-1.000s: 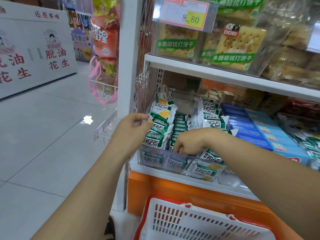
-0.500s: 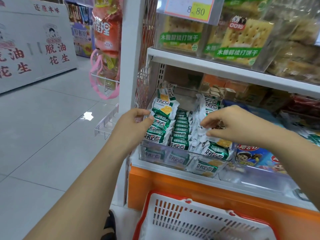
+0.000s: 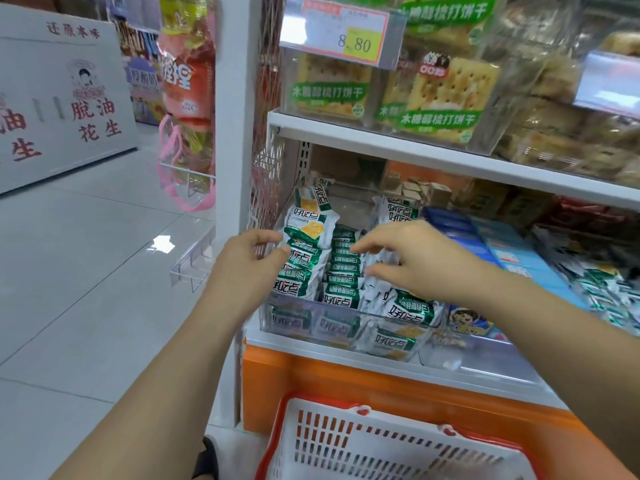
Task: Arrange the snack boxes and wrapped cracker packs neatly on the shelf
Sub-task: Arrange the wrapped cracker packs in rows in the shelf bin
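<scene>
Green-and-white wrapped cracker packs (image 3: 308,258) stand in rows inside a clear bin (image 3: 349,329) on the lower shelf. My left hand (image 3: 247,263) is at the bin's left side, thumb and forefinger pinching the edge of the left row. My right hand (image 3: 415,261) hovers over the middle row (image 3: 343,268) with fingers spread and fingertips touching the packs. Loose packs (image 3: 410,310) lie tilted at the bin's front right. Blue snack boxes (image 3: 512,252) are lined up to the right of the bin.
Clear boxes of crackers (image 3: 446,95) and a price tag (image 3: 343,32) fill the upper shelf (image 3: 415,152). A red-and-white basket (image 3: 381,445) sits below me against the orange shelf base. More silver-green packs (image 3: 609,292) lie at far right. Open tiled floor lies to the left.
My right hand came up out of the front of the bin, swung right, then moved back left over the middle row. My left hand has stayed on the left row.
</scene>
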`<state>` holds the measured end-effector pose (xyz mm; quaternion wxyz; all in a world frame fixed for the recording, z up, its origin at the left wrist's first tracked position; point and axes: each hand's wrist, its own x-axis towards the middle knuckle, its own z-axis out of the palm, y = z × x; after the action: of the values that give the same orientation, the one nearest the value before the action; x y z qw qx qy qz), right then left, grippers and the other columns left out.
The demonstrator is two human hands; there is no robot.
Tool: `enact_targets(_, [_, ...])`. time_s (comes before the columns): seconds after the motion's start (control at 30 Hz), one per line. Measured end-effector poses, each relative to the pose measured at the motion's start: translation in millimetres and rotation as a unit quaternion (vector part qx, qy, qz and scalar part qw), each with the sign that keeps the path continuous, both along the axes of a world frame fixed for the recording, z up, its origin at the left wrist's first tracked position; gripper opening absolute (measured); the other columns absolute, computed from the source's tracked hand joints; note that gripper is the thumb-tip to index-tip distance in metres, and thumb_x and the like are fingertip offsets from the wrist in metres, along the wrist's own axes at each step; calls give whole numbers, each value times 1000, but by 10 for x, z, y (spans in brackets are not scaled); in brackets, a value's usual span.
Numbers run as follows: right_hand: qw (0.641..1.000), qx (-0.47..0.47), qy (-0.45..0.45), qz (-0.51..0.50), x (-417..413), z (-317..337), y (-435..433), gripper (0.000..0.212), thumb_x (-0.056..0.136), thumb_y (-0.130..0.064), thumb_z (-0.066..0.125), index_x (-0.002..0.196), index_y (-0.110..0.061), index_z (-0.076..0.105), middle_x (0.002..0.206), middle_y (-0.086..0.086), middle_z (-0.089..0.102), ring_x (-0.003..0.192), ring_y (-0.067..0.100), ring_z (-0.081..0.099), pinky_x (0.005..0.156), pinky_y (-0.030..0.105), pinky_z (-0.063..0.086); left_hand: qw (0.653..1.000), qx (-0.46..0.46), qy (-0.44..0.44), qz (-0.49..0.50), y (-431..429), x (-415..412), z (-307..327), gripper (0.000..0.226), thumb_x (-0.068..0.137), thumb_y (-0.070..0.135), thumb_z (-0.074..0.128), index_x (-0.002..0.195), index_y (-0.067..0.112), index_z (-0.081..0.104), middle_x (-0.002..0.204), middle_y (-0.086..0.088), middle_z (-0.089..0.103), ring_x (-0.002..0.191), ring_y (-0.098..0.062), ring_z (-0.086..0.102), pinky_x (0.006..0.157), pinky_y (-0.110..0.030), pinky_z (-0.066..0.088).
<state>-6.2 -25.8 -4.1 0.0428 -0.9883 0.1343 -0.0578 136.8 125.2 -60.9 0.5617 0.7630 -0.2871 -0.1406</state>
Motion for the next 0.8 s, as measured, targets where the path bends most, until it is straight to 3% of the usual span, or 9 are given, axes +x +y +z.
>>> enact_targets(0.13, [987,-4,156,29,530,-91,-25,29,89,-21,65,118,-15,65,108,-2,68,93,11,61,79,18,46,1000,-3,-4,3,1,31,-18,23,93,27,58,115,22,61,121,3,56,109,-10,49,89,-25,32])
enact_targets(0.23, [962,-50,269,-8,764,-224,-87,28,87,-19,67,110,-3,64,89,4,62,64,16,54,44,18,43,1000,3,-1,0,14,61,-34,23,93,30,58,115,25,61,111,9,54,111,-12,51,88,-26,34])
enact_targets(0.27, [952,-64,299,-18,811,-284,-101,31,85,-21,69,108,-1,64,91,6,62,63,18,52,41,20,42,1000,5,-2,0,20,69,-39,23,93,30,58,115,25,61,109,11,53,110,-11,51,88,-25,34])
enact_targets(0.37, [939,-99,329,-31,897,-453,-159,32,77,-32,77,84,-5,61,77,3,59,74,26,55,63,31,49,1000,6,-3,-3,24,83,-52,24,93,31,58,116,26,60,108,14,51,104,-7,49,87,-24,32])
enact_targets(0.47, [935,-139,325,-43,913,-521,-149,45,73,-39,79,62,-14,44,63,-2,47,69,25,54,63,31,47,1000,10,-6,-4,21,98,-66,25,93,32,57,118,27,58,108,13,49,104,-6,47,87,-24,32])
enact_targets(0.67, [937,-153,312,-32,873,-553,-190,34,77,-39,75,90,-12,60,76,0,55,73,23,54,63,28,41,1000,6,0,-19,21,94,-66,25,94,29,56,119,26,57,112,11,50,107,-8,48,88,-24,32])
enact_targets(0.73, [937,-160,309,-32,871,-495,-199,30,78,-36,74,85,-12,58,68,-2,49,67,21,48,64,28,38,1000,5,3,-20,16,96,-71,25,94,29,56,118,26,57,118,9,52,110,-9,49,88,-25,32])
enact_targets(0.8, [933,-192,302,-39,880,-435,-190,29,82,-32,71,73,-14,51,64,-3,43,62,18,41,78,34,33,1000,7,0,-18,13,98,-71,24,93,29,57,118,26,57,125,6,54,114,-11,49,88,-25,33])
